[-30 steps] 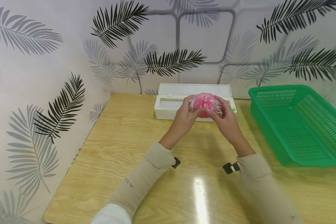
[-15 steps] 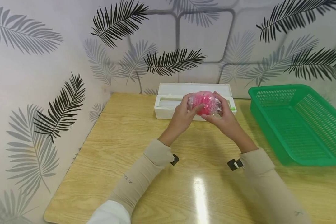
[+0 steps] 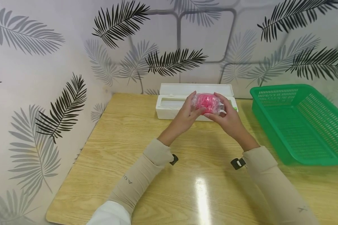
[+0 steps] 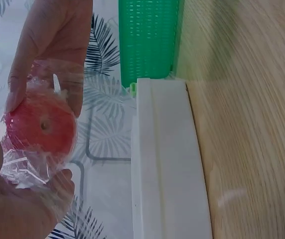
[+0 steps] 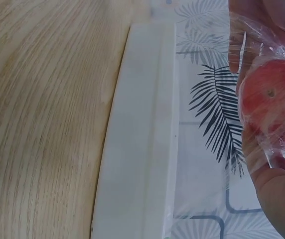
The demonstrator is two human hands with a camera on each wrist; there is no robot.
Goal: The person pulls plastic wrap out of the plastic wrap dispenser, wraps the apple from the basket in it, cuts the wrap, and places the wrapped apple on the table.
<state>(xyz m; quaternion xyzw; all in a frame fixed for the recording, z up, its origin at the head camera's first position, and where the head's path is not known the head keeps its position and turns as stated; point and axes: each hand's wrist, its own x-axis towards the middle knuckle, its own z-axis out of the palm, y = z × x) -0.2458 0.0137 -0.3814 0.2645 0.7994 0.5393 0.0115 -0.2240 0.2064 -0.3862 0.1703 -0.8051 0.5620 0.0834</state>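
A pinkish-red tomato in crinkled clear cling film is held up between both hands, overlapping the white box in the head view. My left hand grips its left side, thumb across the near face. On the right side my right hand holds it with fingers behind and thumb in front. The left wrist view shows the tomato with a small brown scar facing the camera and loose film bunched around it. In the right wrist view, film stretches over the fingers beside the tomato.
Behind the hands stands a white cling film dispenser box, lid raised, with a green slider at its right end. A green plastic basket sits at the right of the wooden table. A leaf-patterned wall rises behind.
The wrapped tomato has been turned between the hands. The right hand shifted its hold and its wrist moved slightly right; the left wrist shifted a little left. Box and basket stayed put.
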